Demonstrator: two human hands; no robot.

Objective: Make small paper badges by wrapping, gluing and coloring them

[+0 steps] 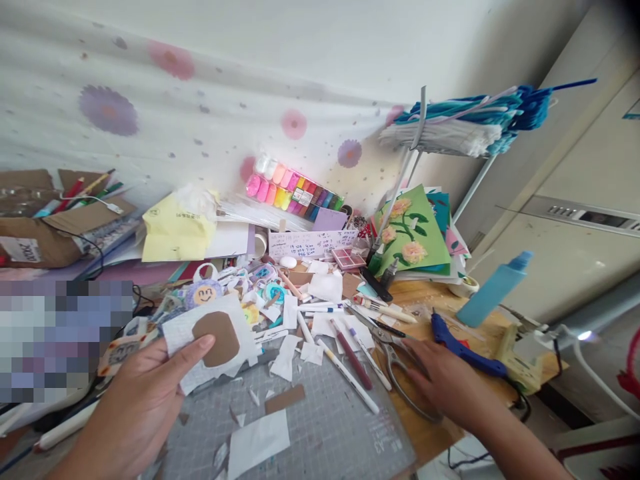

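My left hand (135, 393) pinches a white sheet, paper or thin cloth, with a rounded brown cardboard piece (219, 339) lying on it. The thumb presses on the cardboard; the white sheet (183, 333) sticks out all round it. At the right, my right hand (445, 380) has its fingers closed at the handles of a pair of scissors (395, 373), whose blades point away to the upper left. Below lies a grey cutting mat (350, 433) bearing a white sheet piece (260, 443), a brown cardboard strip (285, 399) and small scraps.
Several pens and markers (350, 377) lie between the hands. A blue glue gun (467, 350) and a blue spray bottle (495, 290) are at the right. Behind are a coloured clay set (295, 190), a green flower card (413, 227) and a cardboard box (50, 233).
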